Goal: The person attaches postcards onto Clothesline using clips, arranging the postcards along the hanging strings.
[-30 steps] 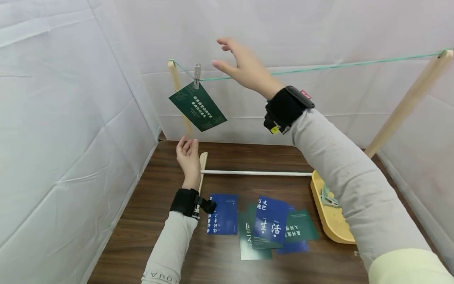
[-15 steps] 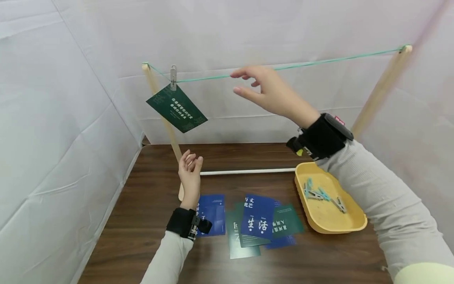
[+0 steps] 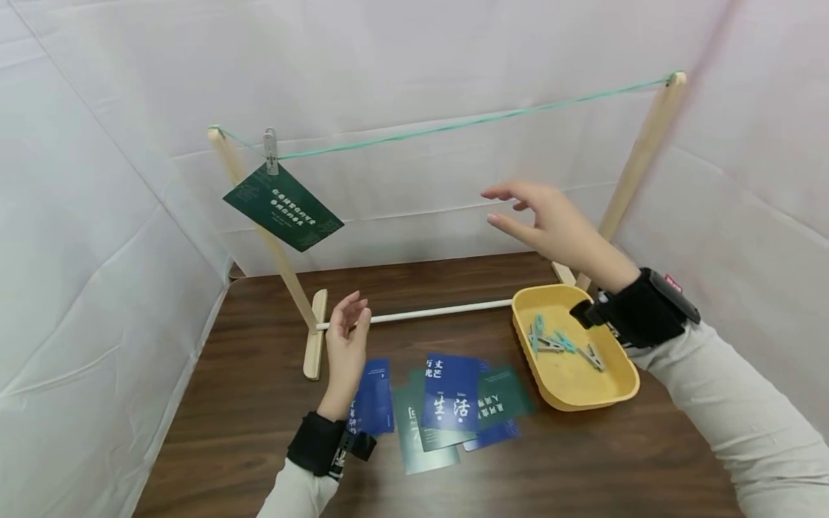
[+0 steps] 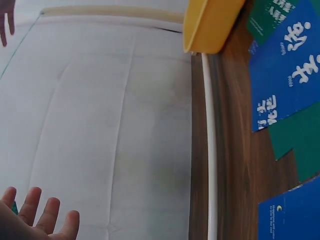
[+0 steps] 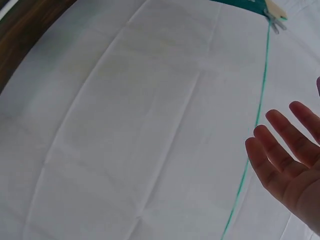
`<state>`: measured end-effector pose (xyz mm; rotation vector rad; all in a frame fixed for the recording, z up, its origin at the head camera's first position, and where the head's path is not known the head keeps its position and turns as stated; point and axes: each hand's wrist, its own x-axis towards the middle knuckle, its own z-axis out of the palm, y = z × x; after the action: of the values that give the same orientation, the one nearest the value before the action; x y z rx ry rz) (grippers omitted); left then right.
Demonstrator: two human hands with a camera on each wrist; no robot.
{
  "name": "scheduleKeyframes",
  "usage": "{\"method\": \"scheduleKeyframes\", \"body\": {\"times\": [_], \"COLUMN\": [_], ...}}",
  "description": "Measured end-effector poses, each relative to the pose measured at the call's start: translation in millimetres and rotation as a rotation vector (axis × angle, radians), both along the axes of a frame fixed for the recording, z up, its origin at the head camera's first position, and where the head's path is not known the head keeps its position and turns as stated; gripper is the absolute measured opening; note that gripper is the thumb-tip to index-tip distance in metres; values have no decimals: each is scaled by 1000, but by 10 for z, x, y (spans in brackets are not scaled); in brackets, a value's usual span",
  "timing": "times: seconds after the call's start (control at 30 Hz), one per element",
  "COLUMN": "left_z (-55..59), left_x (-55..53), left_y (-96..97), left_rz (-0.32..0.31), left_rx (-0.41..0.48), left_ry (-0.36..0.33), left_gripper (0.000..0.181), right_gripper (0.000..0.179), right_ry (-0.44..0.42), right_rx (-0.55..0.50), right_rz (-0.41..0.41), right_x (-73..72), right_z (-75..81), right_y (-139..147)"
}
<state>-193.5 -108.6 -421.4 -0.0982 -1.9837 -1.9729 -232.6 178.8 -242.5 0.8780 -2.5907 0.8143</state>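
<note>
A dark green card [image 3: 285, 208] with white writing hangs tilted from a green string [image 3: 414, 134], held by a grey clothespin [image 3: 270, 152] near the left post. My left hand [image 3: 347, 345] is raised over the table with loosely bent fingers and holds nothing; in the left wrist view its fingers [image 4: 47, 215] spread against the white cloth. Below the string at the right, my right hand [image 3: 550, 223] is in the air, fingers extended and thumb apart, with nothing in it. Beneath it stands a yellow tray [image 3: 583, 388] with several clothespins [image 3: 550, 342].
Overlapping blue and green cards [image 3: 450, 396] lie mid-table, and another blue card [image 3: 376, 396] is partly behind the left hand. Wooden posts [image 3: 648, 158] carry the string, joined low down by a white rod [image 3: 427, 313]. White cloth walls surround the table [image 3: 214, 432].
My right hand has moved away from the string, down and to the right toward the yellow tray. The left hand has lowered slightly. The camera view has turned right; the green card stays hanging.
</note>
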Motion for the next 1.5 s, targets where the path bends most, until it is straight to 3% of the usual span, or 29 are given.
{"method": "scheduleKeyframes", "body": {"times": [0.2, 0.3, 0.47, 0.63, 0.8, 1.03, 1.27, 1.4, 1.5], "left_z": [-141, -207, -262, -304, -389, -556, -759, -776, -771], "left_x": [130, 190, 315, 486, 616, 715, 819, 845, 850], "left_y": [-125, -187, -333, -504, -614, -650, -556, -527, -522], "left_rz": [-26, -23, -52, -24, 14, 60, 40, 27, 33], "left_rx": [-97, -187, -318, -393, -432, -440, -375, -373, -373], "left_ry": [25, 26, -11, -54, -53, -5, -72, -69, -68], "left_gripper": [37, 36, 35, 33, 32, 28, 27, 27, 26], "right_gripper": [34, 32, 29, 26, 29, 32, 28, 28, 29], "right_ry": [15, 4, -33, -84, -190, -357, -448, -594, -763], "right_rx": [-58, -93, -111, -110, -97, 23, 144, 246, 272], "right_rz": [-6, -23, -90, -149, -176, -200, -216, -197, -189], "right_x": [65, 86, 65, -35, -225, -471, -616, -702, -764], "right_z": [-297, -474, -800, -1069, -1239, -1415, -1610, -1653, -1656], "right_y": [180, 271, 451, 615, 769, 869, 905, 940, 954]}}
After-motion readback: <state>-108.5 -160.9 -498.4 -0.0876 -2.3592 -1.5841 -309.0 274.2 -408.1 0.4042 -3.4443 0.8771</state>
